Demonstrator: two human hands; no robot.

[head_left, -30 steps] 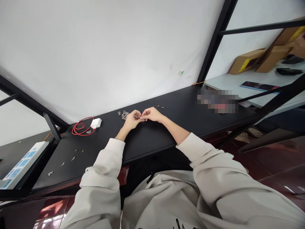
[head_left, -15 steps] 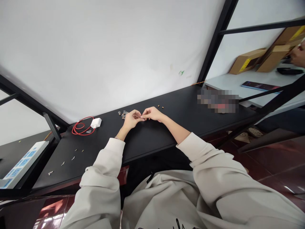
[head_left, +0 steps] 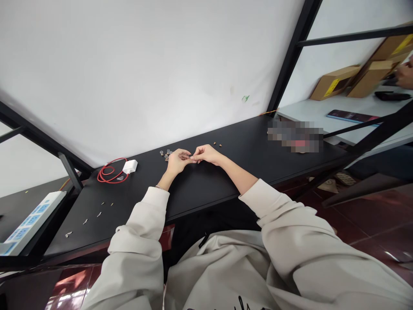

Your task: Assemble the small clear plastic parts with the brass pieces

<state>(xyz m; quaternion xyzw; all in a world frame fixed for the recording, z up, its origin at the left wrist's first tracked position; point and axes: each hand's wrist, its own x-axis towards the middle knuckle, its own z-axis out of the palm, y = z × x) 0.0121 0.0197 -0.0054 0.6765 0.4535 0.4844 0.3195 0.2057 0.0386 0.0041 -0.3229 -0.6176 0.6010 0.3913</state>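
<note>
Over the black tabletop (head_left: 200, 189), my left hand (head_left: 178, 161) and my right hand (head_left: 206, 154) meet fingertip to fingertip. Both are closed in a pinch, and whatever sits between the fingers is too small or hidden to make out. Just behind my left hand lies a cluster of small clear pieces with brownish parts (head_left: 167, 153), partly covered by it. Two tiny brown pieces (head_left: 220, 145) rest on the table beyond my right hand.
A white charger (head_left: 130, 166) with a coiled red cable (head_left: 102, 175) lies to the left. Several tiny scraps (head_left: 85, 221) are scattered near the left front. A blurred-out object (head_left: 295, 137) sits at the right end. Black frame posts (head_left: 290, 60) flank the table; a white power strip (head_left: 32, 221) stands far left.
The fingers of both hands have shifted very slightly where they meet. Everything on the table stays in place.
</note>
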